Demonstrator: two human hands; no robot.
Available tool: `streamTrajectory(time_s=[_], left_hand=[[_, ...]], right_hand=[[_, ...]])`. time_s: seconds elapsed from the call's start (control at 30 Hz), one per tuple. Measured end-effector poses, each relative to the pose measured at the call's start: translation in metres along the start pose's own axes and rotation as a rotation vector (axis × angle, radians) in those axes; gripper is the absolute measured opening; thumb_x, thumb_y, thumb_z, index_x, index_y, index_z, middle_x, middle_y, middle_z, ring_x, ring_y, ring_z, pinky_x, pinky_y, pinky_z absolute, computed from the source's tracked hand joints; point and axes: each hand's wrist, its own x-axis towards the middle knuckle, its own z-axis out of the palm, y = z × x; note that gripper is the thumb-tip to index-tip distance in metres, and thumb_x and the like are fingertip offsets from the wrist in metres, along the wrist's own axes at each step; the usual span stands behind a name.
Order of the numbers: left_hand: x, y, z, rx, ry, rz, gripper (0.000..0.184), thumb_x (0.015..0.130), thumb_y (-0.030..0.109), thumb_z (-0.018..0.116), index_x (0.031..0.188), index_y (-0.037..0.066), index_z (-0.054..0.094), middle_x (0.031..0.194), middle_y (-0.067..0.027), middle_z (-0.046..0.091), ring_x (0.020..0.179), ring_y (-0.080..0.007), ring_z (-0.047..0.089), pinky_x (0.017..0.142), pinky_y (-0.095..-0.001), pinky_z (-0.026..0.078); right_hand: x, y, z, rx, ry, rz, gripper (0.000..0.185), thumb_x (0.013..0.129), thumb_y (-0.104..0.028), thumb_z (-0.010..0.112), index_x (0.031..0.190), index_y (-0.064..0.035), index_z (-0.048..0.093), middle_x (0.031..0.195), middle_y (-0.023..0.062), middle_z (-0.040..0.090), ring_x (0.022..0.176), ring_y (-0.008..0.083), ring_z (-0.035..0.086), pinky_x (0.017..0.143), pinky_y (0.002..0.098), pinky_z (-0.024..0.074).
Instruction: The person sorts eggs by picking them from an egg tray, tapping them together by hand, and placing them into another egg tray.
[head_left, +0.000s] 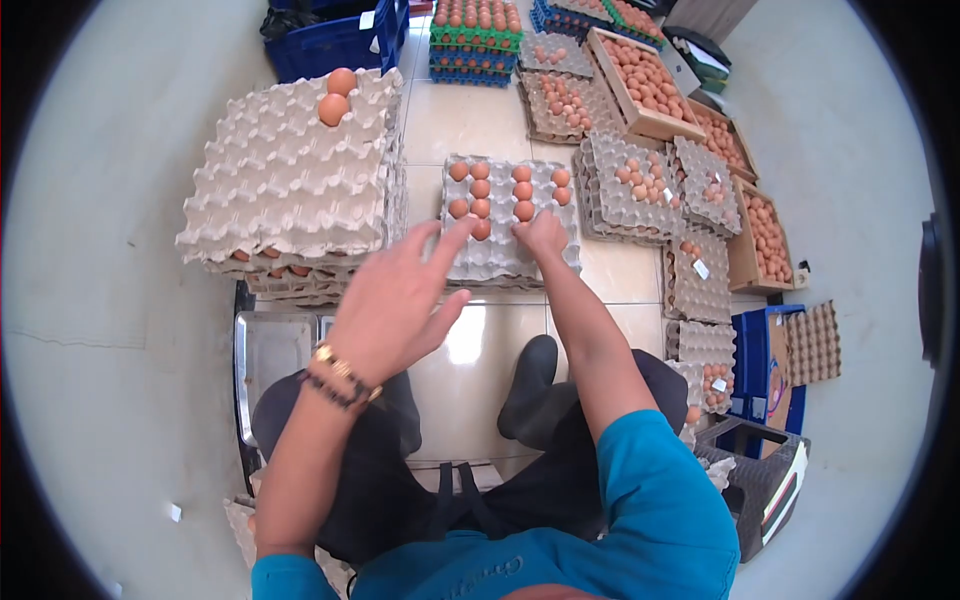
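A grey pulp egg tray lies in front of me, partly filled with brown eggs in columns. My left hand reaches over its near left side with fingers and thumb apart. Its index fingertip is at or just beside a brown egg; whether they touch I cannot tell. My right hand is at the tray's middle right, fingers curled down just below another brown egg. What those fingers hold, if anything, is hidden.
A tall stack of pulp trays stands at left, two eggs on top. Right are part-filled trays and wooden crates of eggs. Green and blue plastic trays are stacked behind. A metal tray lies near my left knee.
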Motion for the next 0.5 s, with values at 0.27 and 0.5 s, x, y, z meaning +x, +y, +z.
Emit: streamTrajectory(time_s=[0.27, 0.5], left_hand=[[-0.009, -0.009, 0.045, 0.028, -0.517, -0.128, 0.056, 0.091, 0.034, 0.063, 0.136, 0.006, 0.048, 0.112, -0.0224, 0.062, 0.099, -0.0392, 0.064, 0.087, -0.046, 0.052], [-0.006, -0.003, 0.051, 0.084, -0.373, -0.03, 0.053, 0.092, 0.037, 0.061, 0.134, 0.005, 0.051, 0.109, -0.0197, 0.064, 0.096, -0.0371, 0.065, 0.084, -0.0467, 0.052]], right_hand=[[0.078, 0.073, 0.023, 1.513, -0.512, 0.24, 0.042, 0.069, -0.045, 0.078, 0.083, -0.0074, 0.065, 0.092, 0.0108, 0.069, 0.086, 0.0186, 0.068, 0.074, 0.0388, 0.0557], [0.043, 0.002, -0.003, 0.319, -0.053, 0.097, 0.055, 0.066, -0.043, 0.079, 0.098, 0.0002, 0.067, 0.103, 0.0159, 0.07, 0.099, 0.0277, 0.068, 0.084, 0.0418, 0.056]])
